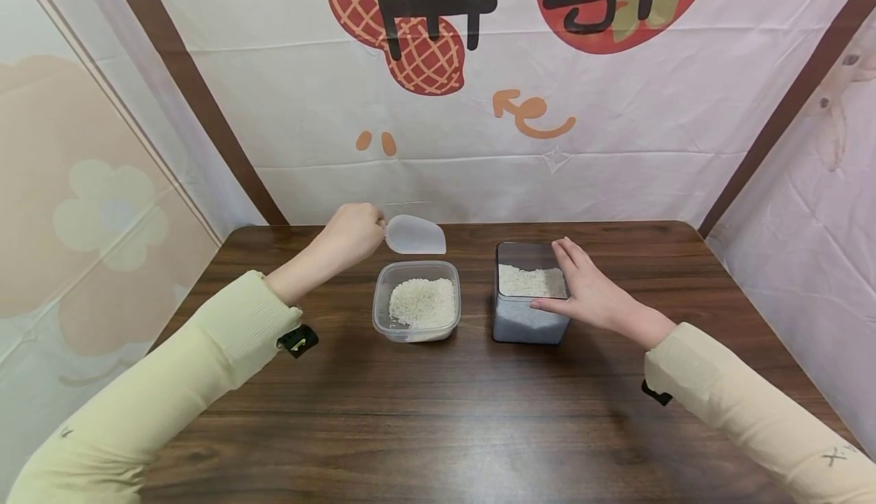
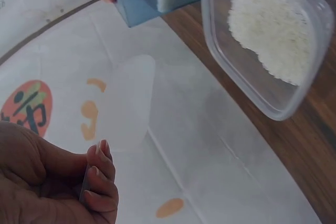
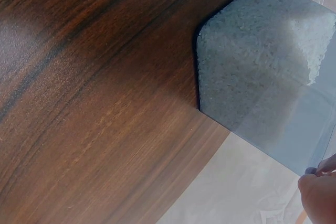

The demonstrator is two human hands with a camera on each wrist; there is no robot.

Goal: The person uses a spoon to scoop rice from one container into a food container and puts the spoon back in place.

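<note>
My left hand [image 1: 352, 232] grips the handle of a translucent white scoop [image 1: 415, 235], held above the far side of a clear plastic tub [image 1: 380, 310]. In the left wrist view the scoop's blade [image 2: 128, 100] looks bare, and curled fingers and thumb pinch its handle. White rice [image 1: 424, 302] lies heaped in the tub. To the right stands a tall blue-tinted clear box [image 1: 527, 325], partly filled with rice [image 1: 530, 282]. My right hand [image 1: 595, 291] holds that box by its rim, thumb on the near edge and fingers at the far right corner.
Both containers stand on a dark wood table [image 1: 438, 405], a short gap apart. A printed cloth backdrop [image 1: 479, 185] hangs right behind the table's far edge. More cloth [image 1: 96, 207] hangs along the left and right sides.
</note>
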